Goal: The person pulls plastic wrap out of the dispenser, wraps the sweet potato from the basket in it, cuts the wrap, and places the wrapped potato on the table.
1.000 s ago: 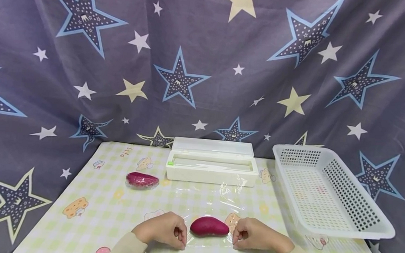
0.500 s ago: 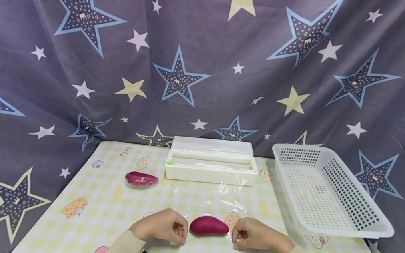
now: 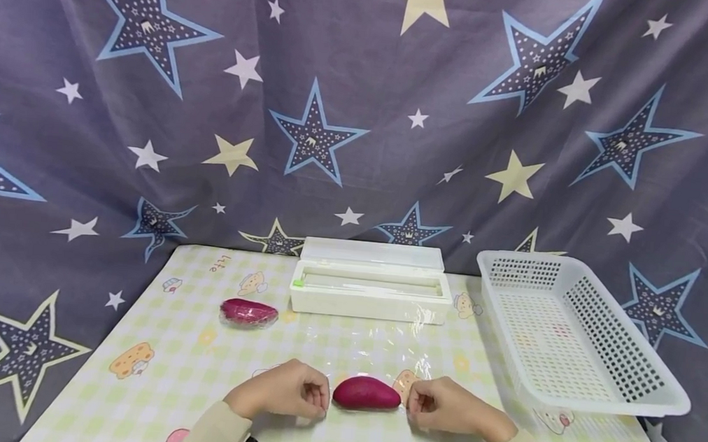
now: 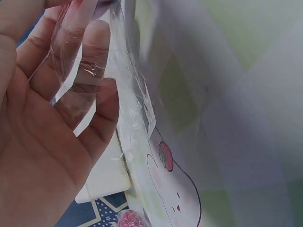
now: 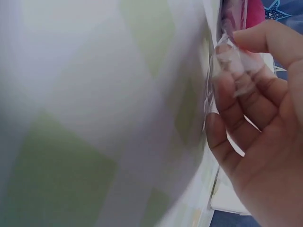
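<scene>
Left grip [image 3: 286, 389], right grip [image 3: 448, 405] shifted slightly, both closed, pinching one clear film [image 3: 374, 349]; one purple tuber [image 3: 367, 394] between

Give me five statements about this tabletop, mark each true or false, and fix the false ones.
1. A purple tuber lies between the left hand and the right hand. True.
2. Both hands hold clear film. True.
3. The white box is shut. False: its lid stands open.
4. A wrapped tuber lies left of the white box. True.
5. The basket contains the wrapped tuber. False: that tuber lies on the tablecloth.
</scene>
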The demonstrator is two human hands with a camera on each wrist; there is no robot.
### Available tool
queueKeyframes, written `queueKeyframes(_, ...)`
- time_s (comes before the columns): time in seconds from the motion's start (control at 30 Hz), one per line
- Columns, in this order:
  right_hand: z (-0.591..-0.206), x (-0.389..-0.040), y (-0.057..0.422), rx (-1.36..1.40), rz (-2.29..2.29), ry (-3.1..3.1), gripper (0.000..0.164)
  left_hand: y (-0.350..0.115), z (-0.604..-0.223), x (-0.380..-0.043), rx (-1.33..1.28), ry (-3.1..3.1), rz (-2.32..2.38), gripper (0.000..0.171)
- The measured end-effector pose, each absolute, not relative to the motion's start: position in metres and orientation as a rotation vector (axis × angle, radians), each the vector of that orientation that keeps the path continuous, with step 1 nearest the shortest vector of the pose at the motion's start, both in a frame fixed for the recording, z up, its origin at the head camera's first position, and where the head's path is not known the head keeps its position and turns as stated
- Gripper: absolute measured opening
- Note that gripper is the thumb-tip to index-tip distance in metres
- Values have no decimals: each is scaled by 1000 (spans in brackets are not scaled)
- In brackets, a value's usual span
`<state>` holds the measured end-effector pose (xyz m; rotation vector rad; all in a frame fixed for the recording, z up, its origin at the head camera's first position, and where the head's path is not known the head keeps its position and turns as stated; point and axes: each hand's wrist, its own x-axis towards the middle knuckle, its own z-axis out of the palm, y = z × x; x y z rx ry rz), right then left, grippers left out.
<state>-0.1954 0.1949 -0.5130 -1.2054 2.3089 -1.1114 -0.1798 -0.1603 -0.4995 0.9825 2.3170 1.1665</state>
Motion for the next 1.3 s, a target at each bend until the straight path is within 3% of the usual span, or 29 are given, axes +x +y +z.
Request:
queueKeyframes(0.23, -512, -197, 194, -1194, -1153, 2355, 17, -161, -501, -184, 957, 2355, 1166, 28)
queueKeyframes(0.47, -510, -200, 195, -1288, -1144, 2335, 38, -161, -503, -189, 974, 2355, 1157, 49)
queueKeyframes(0.57, -507, -201, 195, -1285, -1139, 2321, 43, -160, -502, -190, 1004, 2381, 1155, 46)
queueKeyframes(0.77, -502, -203, 194, -1279, -1085, 2388, 34, -158, -499, -192, 981, 2452, 1120, 39)
queueKeyframes(1.03, -498, -210, 191, -1208, -1000, 2513, 36, -157, -499, -205, 825, 2485, 1092, 36)
queueKeyframes(1.3, -500, -224, 190, -1100, -1017, 2530, 31, -155, -510, -221, 874, 2573, 1048, 35)
